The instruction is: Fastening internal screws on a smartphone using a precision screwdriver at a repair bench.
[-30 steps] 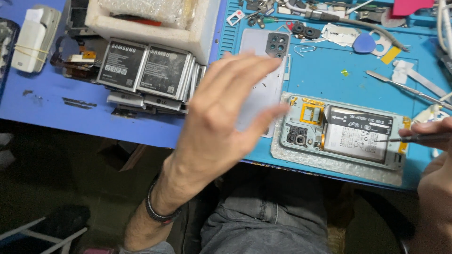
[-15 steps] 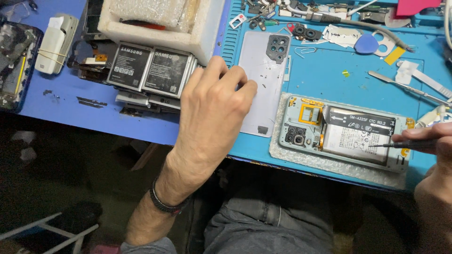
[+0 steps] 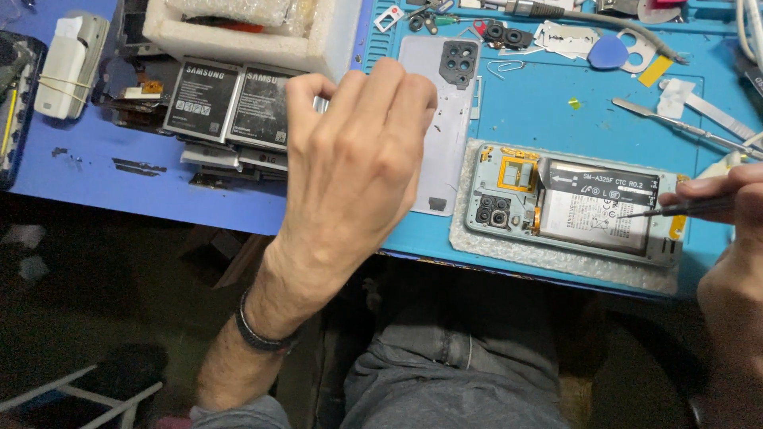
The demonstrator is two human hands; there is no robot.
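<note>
From my head camera, the opened phone (image 3: 572, 208) lies flat on a grey pad (image 3: 556, 266) at the near edge of the blue worktop (image 3: 548, 111), its long axis running left to right, camera cluster toward my left and the far end toward my right. Its battery carries a black strip label along the top and a white rectangular label below it. Just left of the phone lies the detached grey back cover (image 3: 445, 119), long axis pointing away from me, its camera holes at the far end. Further left of the phone sit two loose batteries (image 3: 230, 103) side by side with dark rectangular labels, stacked over others, in front of a white foam box (image 3: 238, 36).

My left hand (image 3: 350, 167) hovers knuckles-up left of the phone, fingers curled and loosely together over the cover's left edge; I cannot tell whether it grips anything. My right hand (image 3: 727, 214) pinches a thin dark tool (image 3: 675, 210), held nearly level, its tip resting on the phone's battery.
</note>
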